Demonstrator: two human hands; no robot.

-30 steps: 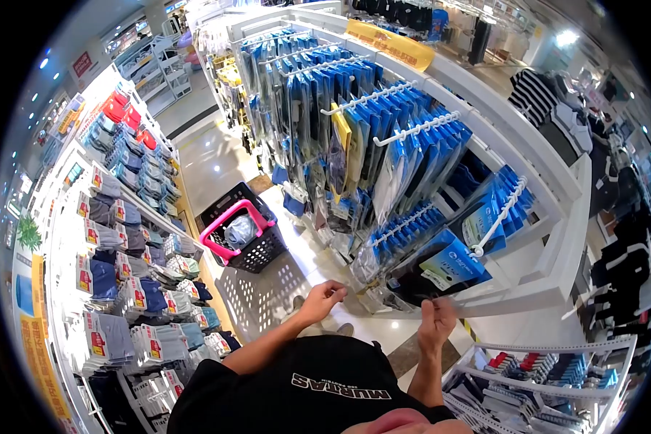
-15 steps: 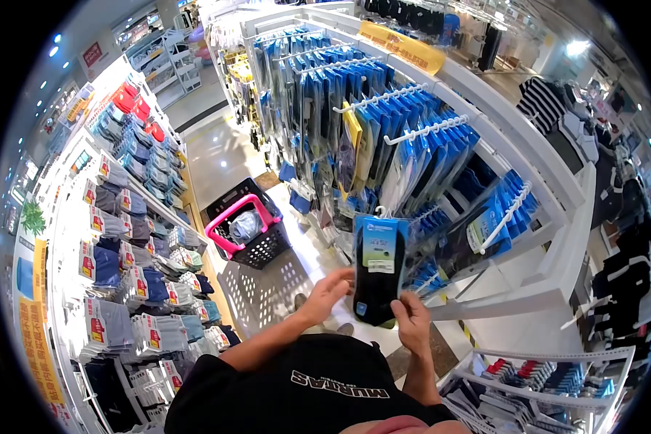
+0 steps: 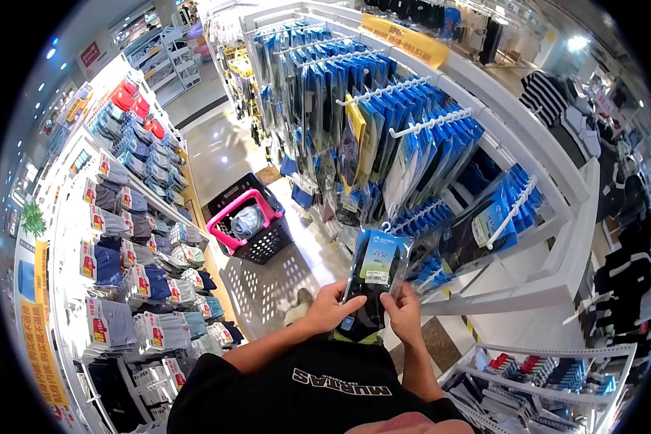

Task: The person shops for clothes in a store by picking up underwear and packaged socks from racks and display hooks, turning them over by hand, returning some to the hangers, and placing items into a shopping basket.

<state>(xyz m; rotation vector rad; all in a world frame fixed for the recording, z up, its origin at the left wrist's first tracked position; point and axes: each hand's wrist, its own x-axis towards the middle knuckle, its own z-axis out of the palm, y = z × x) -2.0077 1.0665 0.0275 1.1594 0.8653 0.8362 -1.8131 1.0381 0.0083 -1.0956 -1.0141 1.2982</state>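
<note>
The left hand [image 3: 328, 311] and right hand [image 3: 402, 309] gripped the flat, clear-plastic, blue-carded black packet [image 3: 375, 273] by its sides; it seemed light, slippery, soft, best held there.

- black packet [image 3: 372, 293] was up by the end of the front white hook [image 3: 512, 215] a second ago, now it's well clear of it, down close to the person's shirt [image 3: 296, 387]
- label side now faces up at them, and it's leaning more than half a second ago, top tipped right
- left grip [image 3: 330, 308] went from free, to by the edge, to thumb on the front
- right grip [image 3: 403, 309] slid up from the bottom corner to the side edge
</note>
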